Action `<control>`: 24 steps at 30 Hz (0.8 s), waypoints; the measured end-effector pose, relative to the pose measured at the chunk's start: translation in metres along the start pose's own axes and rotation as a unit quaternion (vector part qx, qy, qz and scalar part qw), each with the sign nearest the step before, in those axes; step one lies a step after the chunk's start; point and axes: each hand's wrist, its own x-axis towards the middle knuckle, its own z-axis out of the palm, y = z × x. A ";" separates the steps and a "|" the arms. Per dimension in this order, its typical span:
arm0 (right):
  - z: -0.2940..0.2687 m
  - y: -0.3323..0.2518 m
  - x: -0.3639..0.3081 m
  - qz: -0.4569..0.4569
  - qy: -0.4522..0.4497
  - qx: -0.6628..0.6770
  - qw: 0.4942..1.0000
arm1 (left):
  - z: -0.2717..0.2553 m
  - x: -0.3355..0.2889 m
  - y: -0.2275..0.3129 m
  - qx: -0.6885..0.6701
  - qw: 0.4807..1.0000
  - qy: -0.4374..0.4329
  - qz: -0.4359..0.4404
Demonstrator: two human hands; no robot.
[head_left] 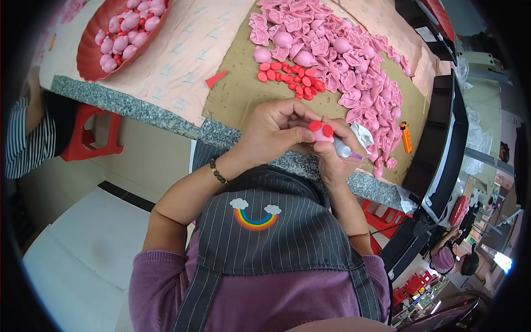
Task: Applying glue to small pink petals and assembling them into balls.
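Note:
Above the table's near edge, my left hand (271, 131) pinches a small pink plastic figure (322, 136) with two red oval pieces on it. Fingers of my right hand (334, 166) close on the same figure from the other side. Against the right palm lies a small whitish bottle (342, 149), partly hidden by the fingers. Just beyond my hands is a group of loose red oval pieces (301, 80). A large heap of pink moulded plastic parts (354, 55) spreads behind and to the right. Crumpled white tissue (362, 135) shows beside my right hand.
At the far left stands a red bowl (88, 61) of pink figures with red parts. An orange cutter (406, 137) lies right of the heap, by a black rail (428, 149). A red scrap (215, 79) rests on the board. A striped sleeve (33, 138) of another person appears left.

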 end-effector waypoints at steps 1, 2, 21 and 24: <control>0.004 -0.003 0.003 -0.003 0.019 0.004 1.000 | 0.002 0.001 0.003 -0.003 1.000 0.004 -0.006; 0.004 -0.005 0.003 -0.006 0.023 0.004 1.000 | 0.004 0.002 0.004 -0.007 1.000 0.008 -0.012; -0.004 -0.001 0.009 -0.139 -0.048 -0.156 0.977 | -0.008 0.000 -0.007 -0.011 1.000 -0.006 -0.021; -0.004 0.001 0.009 -0.148 -0.047 -0.152 0.976 | -0.009 0.001 -0.008 -0.016 1.000 -0.017 -0.015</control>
